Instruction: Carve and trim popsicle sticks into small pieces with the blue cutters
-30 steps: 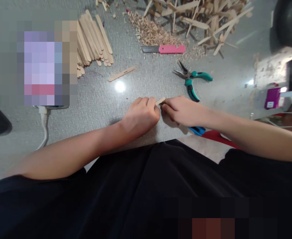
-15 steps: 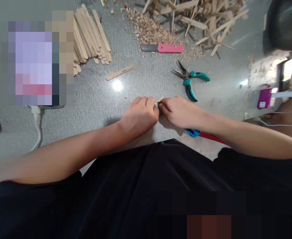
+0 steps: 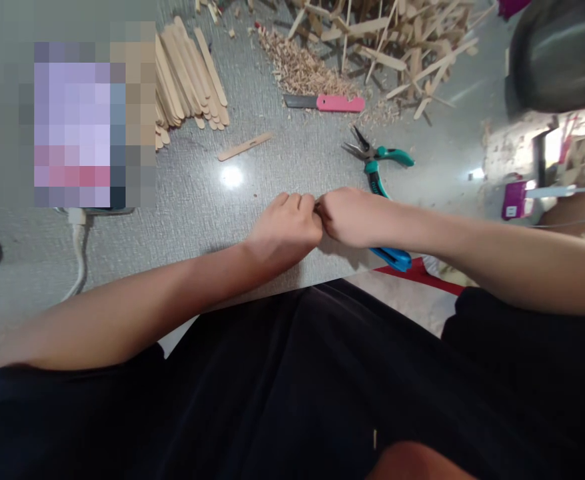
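Observation:
My left hand [image 3: 290,223] is closed in a fist above the table's near edge, knuckles up. Right against it, my right hand [image 3: 350,217] is closed too, its wrist turned so that its back faces up. Between them the fingers hide nearly all of what they grip; a sliver of pale wooden craft stick showed there half a second ago. Beyond the hands, one craft stick [image 3: 245,147] with a small slot lies alone. Open needle-nose pliers [image 3: 370,159] with teal handles lie past my right hand, one handle partly covered by it.
A pink-handled knife [image 3: 340,103] lies before a heap of wood shavings [image 3: 305,67]. Craft sticks [image 3: 190,77] are piled at the left, and a tangle of split sticks [image 3: 397,50] lies at the back. A blue tool [image 3: 395,258] pokes out under my right wrist. A dark metal pot [image 3: 557,57] stands right.
My right wrist has rolled and its fingers have tucked in against my left hand, hiding the pale wood. My left hand stays nearly in place. The view has shifted slightly.

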`<state>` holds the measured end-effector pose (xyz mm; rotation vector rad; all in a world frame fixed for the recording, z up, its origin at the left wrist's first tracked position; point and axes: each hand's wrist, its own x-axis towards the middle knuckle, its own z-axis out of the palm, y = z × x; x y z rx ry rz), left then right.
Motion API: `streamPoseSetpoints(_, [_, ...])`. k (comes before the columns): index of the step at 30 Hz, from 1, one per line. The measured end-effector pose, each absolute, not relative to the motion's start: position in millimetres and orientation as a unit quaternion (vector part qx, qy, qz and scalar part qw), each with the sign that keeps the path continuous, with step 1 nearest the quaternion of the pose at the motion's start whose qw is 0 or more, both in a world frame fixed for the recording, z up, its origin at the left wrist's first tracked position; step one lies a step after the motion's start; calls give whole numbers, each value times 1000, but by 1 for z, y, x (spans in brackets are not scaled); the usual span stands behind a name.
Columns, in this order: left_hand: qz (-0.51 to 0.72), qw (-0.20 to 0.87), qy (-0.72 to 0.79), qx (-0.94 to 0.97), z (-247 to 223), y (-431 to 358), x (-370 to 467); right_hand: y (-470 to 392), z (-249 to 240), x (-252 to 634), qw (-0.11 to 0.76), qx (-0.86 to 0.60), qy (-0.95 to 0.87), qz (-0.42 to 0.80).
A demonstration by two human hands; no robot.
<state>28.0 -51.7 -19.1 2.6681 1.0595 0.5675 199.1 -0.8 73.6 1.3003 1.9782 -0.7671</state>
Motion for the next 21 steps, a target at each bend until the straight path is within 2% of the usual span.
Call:
streamPoseSetpoints(5, [128,148,399,896,-10,-45,27,2,75,195,341,507,740,-280])
streamPoseSetpoints(9, [113,172,485,850,-6,-35,23,-7,79,202,304,529,756,-236])
streamPoseSetpoints(13, [158,198,499,829,-15,-27,19,-18,83,209,252,574,760,-169])
streamPoseSetpoints(21, [305,309,505,746,-18,-20,13,-12,102,204,195,569,785,-150])
